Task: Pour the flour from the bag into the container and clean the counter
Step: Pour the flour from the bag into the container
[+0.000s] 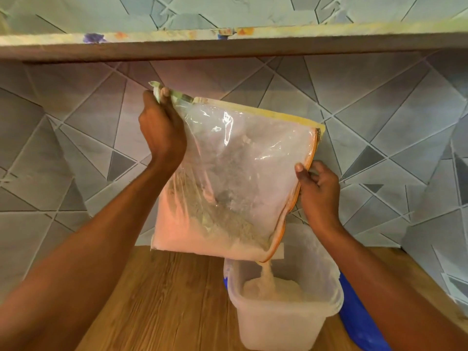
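A clear plastic bag (238, 173) with an orange zip edge hangs tilted above the counter, flour heaped in its lower part. My left hand (160, 130) grips its raised upper left corner. My right hand (317, 183) pinches the orange zip edge on the right side. A thin stream of flour (268, 271) falls from the bag's lowest corner into a translucent plastic container (283, 320) below it, which holds a mound of flour.
The container stands on a wooden counter (162, 300). A blue object (359, 323) lies behind and to the right of the container. A shelf (228, 44) runs overhead, and a tiled wall (63, 160) stands close behind.
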